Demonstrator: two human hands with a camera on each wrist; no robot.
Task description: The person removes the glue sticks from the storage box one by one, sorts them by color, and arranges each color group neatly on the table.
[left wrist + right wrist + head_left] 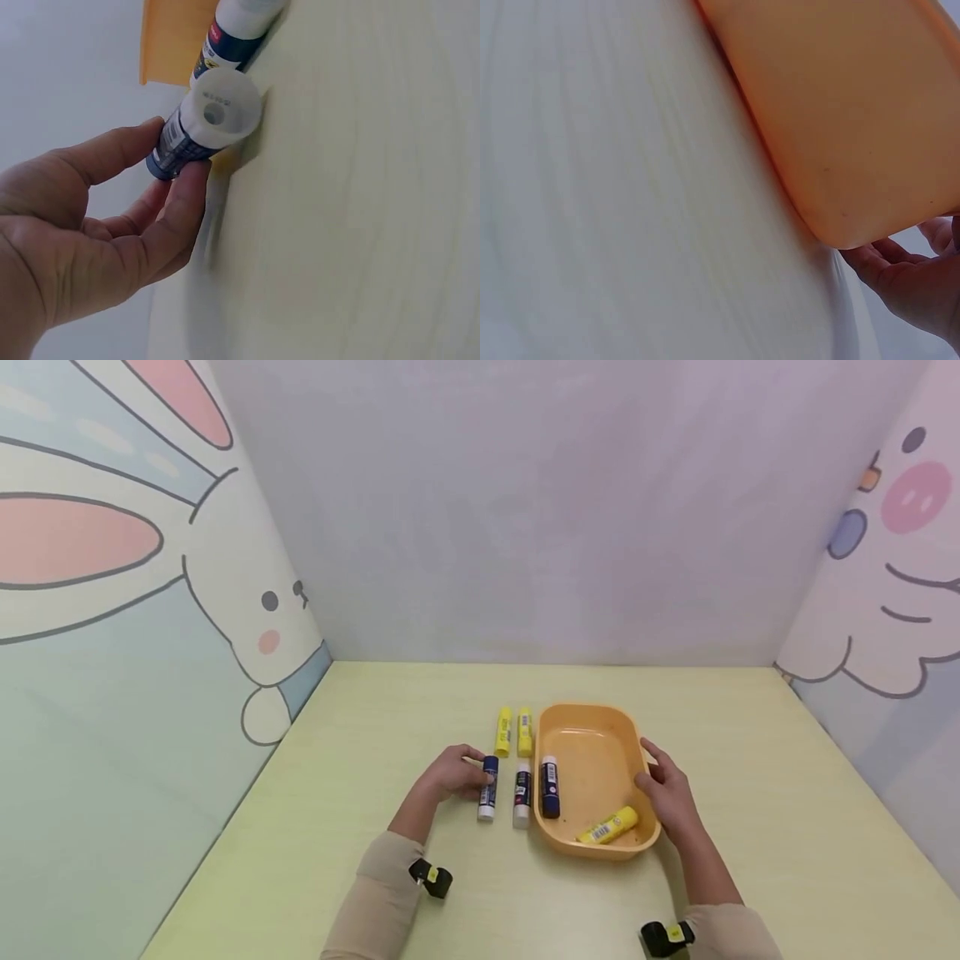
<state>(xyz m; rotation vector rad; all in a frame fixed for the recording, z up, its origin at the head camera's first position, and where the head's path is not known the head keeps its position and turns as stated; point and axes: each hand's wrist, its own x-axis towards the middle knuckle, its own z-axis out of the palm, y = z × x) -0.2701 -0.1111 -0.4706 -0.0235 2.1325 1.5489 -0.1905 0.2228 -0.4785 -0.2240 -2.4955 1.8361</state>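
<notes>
The person's left hand (pixel 455 771) pinches a navy glue stick (pixel 487 797) between thumb and fingers, its white end pointing toward the table's near edge. It is over the middle part of the table (pixel 750 777), left of the orange tray (pixel 596 760); whether it touches the tabletop I cannot tell. The right hand (pixel 667 795) grips the tray by its right edge — thumb at the rim, fingers against the outside wall.

Between the held stick and the tray lies a second navy-and-white stick (pixel 522 793), just beside the tray's left edge. Two yellow glue sticks lie side by side near the tray's far left corner: the outer yellow stick (pixel 503 732) and the inner yellow stick (pixel 525 732).

Inside the tray, a dark blue stick (pixel 551 787) lies along the left wall, and a slanted yellow stick (pixel 609 825) rests toward the near right corner. Both forearms wear beige sleeves (pixel 386 877) with a small black camera at each wrist. Beyond the table's far edge stands a plain pale wall (pixel 555 527) — cartoon animals cover the side walls.
</notes>
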